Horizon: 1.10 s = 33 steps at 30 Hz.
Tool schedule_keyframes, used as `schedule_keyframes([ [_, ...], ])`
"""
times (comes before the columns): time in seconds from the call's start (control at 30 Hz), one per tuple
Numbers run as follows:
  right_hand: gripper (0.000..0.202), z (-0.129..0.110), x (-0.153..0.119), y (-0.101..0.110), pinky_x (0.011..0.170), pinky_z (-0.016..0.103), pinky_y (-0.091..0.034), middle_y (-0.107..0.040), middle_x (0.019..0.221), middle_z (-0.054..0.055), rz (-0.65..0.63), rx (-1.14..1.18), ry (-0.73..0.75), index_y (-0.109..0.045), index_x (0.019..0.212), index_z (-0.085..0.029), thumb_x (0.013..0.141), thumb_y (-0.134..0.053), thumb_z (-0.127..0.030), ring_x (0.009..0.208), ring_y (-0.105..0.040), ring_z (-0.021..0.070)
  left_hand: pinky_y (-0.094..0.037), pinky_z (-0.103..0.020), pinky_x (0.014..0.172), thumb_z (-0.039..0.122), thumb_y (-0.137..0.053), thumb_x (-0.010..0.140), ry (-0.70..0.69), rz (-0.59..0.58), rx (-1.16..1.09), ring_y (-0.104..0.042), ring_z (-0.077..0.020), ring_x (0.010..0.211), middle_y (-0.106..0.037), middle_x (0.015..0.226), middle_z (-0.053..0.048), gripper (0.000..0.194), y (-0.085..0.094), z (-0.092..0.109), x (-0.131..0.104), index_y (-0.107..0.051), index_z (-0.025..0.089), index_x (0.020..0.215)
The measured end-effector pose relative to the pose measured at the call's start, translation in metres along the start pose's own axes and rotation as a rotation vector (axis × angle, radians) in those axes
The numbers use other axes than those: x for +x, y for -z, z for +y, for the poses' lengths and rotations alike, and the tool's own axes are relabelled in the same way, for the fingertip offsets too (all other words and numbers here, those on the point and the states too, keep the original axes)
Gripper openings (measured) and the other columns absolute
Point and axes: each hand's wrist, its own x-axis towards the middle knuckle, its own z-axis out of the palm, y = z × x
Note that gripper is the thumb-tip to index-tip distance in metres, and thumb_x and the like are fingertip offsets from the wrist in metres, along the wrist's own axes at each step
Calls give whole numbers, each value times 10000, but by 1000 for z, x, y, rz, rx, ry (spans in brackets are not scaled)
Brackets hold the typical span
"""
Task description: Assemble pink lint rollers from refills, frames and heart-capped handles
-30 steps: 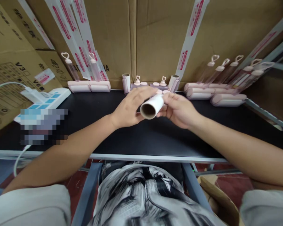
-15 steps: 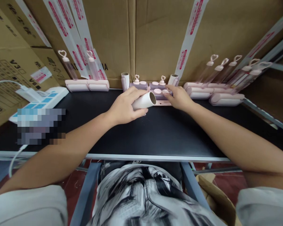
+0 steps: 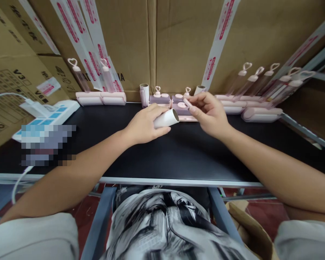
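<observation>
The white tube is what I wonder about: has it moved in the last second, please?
Yes; judged against the cardboard seam, the white tube has shifted slightly left, and its visible open end, which faced the camera, now points right.

The carton [image 3: 8,59] behind the power strip [image 3: 53,113] reads "V3" and "V6", while the brown cardboard [image 3: 130,43] beyond and right of the power strip shows "IA".
</observation>
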Motion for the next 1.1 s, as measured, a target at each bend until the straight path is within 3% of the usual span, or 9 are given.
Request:
schedule_keyframes([
  [0.17,360,-30,-23,-24,1107,460,-595,-782,1359,56,-128,194,-27,-654,1105,-305,942,-836,-570,1264,-743,277,-536,-471,1172,392,-791,897,-1,2,-23,-696,-309,1300,-734,1417,-123,589,-1,5,-1,-685,189,1439],
  [0.43,254,-26,-26,-27,1141,447,-597,-770,1365,66,-134,175,8,-669,1172,-306,1010,-782,-466,1350,-725,269,-539,-437,1160,410,-796,901,-58,30,-72,-716,-299,1274,-754,1371,-137,563,-2,8,-2,-702,149,1391],
  [0.53,325,-25,-30,-31,1184,489,-579,-743,1466,98,-138,138,11,-674,1256,-301,1017,-758,-505,1437,-680,297,-547,-420,1155,409,-807,896,-35,44,-123,-728,-296,1287,-720,1473,-139,676,-5,7,-4,-623,167,1500],
  [0.63,513,-26,-32,-30,1229,551,-540,-655,1611,122,-192,-30,52,-671,1442,-299,1030,-691,-604,1508,-622,330,-543,-407,1175,456,-781,935,-31,56,-170,-710,-294,1359,-634,1613,-135,818,-8,4,-6,-465,224,1653],
  [0.77,656,-32,-24,-17,1334,619,-376,-542,1723,111,-268,-400,159,-633,1589,-304,1069,-529,-691,1623,-480,362,-484,-435,1253,513,-711,986,-55,37,-157,-636,-312,1470,-607,1646,-133,696,-8,1,-6,-529,229,1595],
  [0.87,683,-22,-9,-3,1318,623,-384,-542,1720,130,-250,-566,155,-548,1666,-272,1098,-455,-640,1602,-496,378,-577,-405,1103,581,-714,977,91,94,-232,-754,-292,1241,-704,1499,-120,679,-5,2,-4,-552,247,1546],
  [0.97,641,3,6,8,1293,689,-363,-517,1733,160,-258,-763,71,-543,1664,-252,1102,-463,-551,1606,-453,432,-608,-344,898,645,-739,949,242,191,-367,-784,-245,978,-785,1219,-78,707,-1,0,-3,-528,271,1512],
  [1.1,628,35,19,12,1226,850,-286,-351,1819,201,-387,-1005,-67,-572,1649,-265,1086,-513,-537,1603,-375,557,-585,-314,793,661,-768,916,326,260,-515,-760,-223,888,-764,1076,-52,667,-2,-7,1,-524,270,1397],
])
